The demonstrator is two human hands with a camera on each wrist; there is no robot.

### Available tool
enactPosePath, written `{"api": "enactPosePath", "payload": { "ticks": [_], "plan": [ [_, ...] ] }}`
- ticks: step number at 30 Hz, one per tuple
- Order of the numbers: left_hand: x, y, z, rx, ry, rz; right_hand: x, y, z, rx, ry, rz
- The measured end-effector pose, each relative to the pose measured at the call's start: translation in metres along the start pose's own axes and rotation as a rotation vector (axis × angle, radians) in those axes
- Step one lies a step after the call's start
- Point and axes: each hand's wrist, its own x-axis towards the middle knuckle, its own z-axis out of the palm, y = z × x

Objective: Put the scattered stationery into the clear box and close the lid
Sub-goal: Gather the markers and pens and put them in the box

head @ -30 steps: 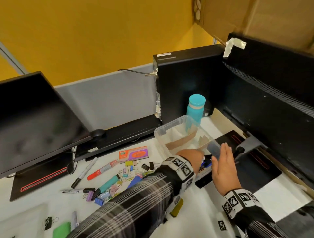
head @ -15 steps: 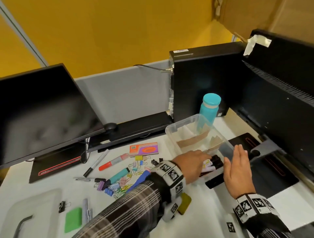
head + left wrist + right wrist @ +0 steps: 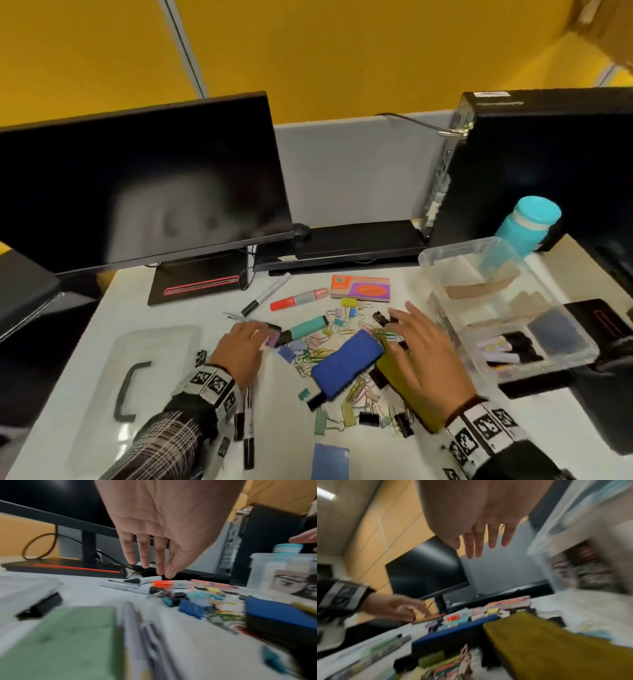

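Observation:
The clear box [image 3: 445,255] stands open at the right, with a few white and black items [image 3: 501,346] in its near compartment. Its lid [image 3: 150,342], with a black handle, lies flat at the left. Between them lie a blue eraser [image 3: 346,363], an olive eraser [image 3: 407,390], a teal highlighter [image 3: 308,327], a red marker [image 3: 298,299] and several clips. My left hand [image 3: 255,334] hovers with its fingers straight over a black pen and a purple clip, holding nothing [image 3: 154,569]. My right hand [image 3: 400,323] is spread flat above the olive eraser and paper clips [image 3: 481,550].
A monitor [image 3: 137,185] stands behind the lid, and a black computer tower [image 3: 548,154] and a teal bottle [image 3: 527,222] behind the box. A sticky-note pack [image 3: 359,289] and a black-capped marker [image 3: 265,298] lie further back. Pens [image 3: 247,425] and a blue card [image 3: 330,460] lie near the front edge.
Both hands have moved left from the box to the pile of stationery. The left hand has come out of the box's near compartment. The head view has swung left.

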Motion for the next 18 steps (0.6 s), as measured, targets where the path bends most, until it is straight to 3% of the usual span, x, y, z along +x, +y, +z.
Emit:
{"api": "enactPosePath", "payload": {
  "ticks": [4, 7, 13, 18],
  "plan": [
    [0.02, -0.028, -0.007, 0.106, -0.051, -0.048, 0.038, -0.03, 0.05, -0.191, -0.245, -0.182],
    [0.033, -0.039, -0.006, 0.155, -0.095, -0.003, 0.064, -0.053, 0.074, -0.194, -0.303, -0.215],
    [0.051, -0.045, 0.003, 0.175, -0.104, 0.034, 0.1, -0.078, 0.106, -0.251, -0.56, -0.108],
    [0.059, -0.051, 0.004, 0.15, -0.092, 0.066, 0.117, -0.094, 0.121, -0.35, -0.645, -0.094]
  ]
}}
